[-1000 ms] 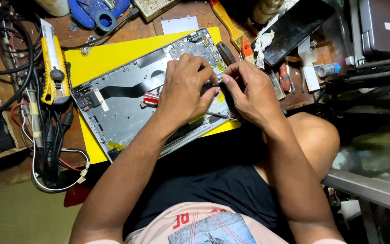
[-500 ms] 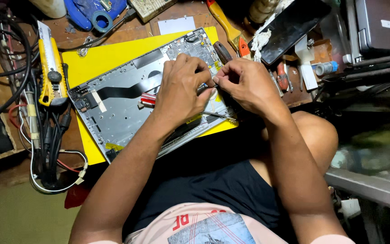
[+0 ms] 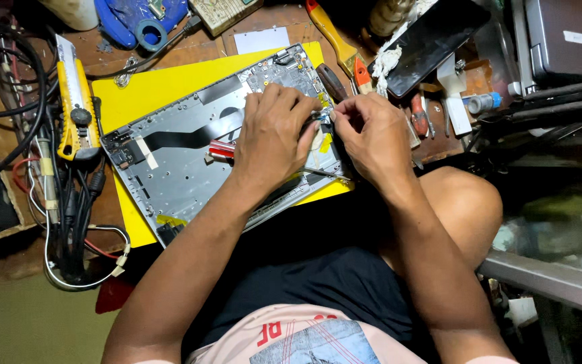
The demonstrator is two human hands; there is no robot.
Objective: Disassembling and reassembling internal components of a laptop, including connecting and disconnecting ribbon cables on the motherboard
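Observation:
An opened silver laptop base lies on a yellow mat, its circuit board at the far end. My left hand rests on the base with fingers curled down beside the board; its fingertips are hidden. A red-handled screwdriver pokes out from under its palm. My right hand pinches a small blue-and-white piece right where my left fingertips are. A black flat cable runs across the base.
A yellow utility knife and a bundle of cables lie to the left. Screwdrivers, a black panel and small tools crowd the right. Blue tape holder sits at the back. My knee is at the right.
Both hands stay at the same spot by the circuit board, with only small finger movements. The view has shifted slightly.

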